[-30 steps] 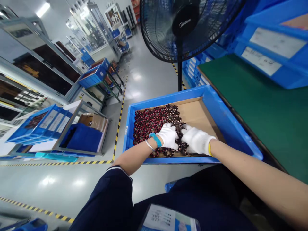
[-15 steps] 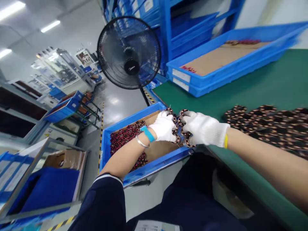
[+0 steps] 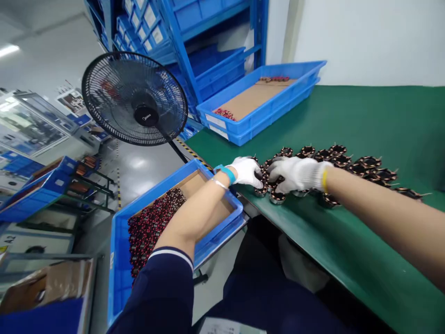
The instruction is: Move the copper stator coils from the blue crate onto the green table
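Observation:
My left hand (image 3: 246, 171), in a white glove, is at the table's near left edge. Its fingers curl around copper-wound motor stators (image 3: 260, 191). Close beside it, my gloved right hand (image 3: 295, 174) grips more stators, one of them a stator (image 3: 277, 198) showing below the fingertips. Both groups are at the green tabletop (image 3: 365, 125); the gloves hide how many each hand holds. Further stators (image 3: 339, 160) stand in a staggered cluster behind and right of my right hand, partly covered by my forearm.
A blue tray (image 3: 120, 218) at the table's left end contains cardboard and rows of red-marked stators (image 3: 153, 222). Another blue tray (image 3: 250, 134) with a few stators sits at the back of the table. Beyond are a black fan (image 3: 148, 116) and blue shelving (image 3: 186, 60).
Both hands have moved from above the left blue tray onto the green table, bringing the stators beside the cluster there. My view has turned to the right.

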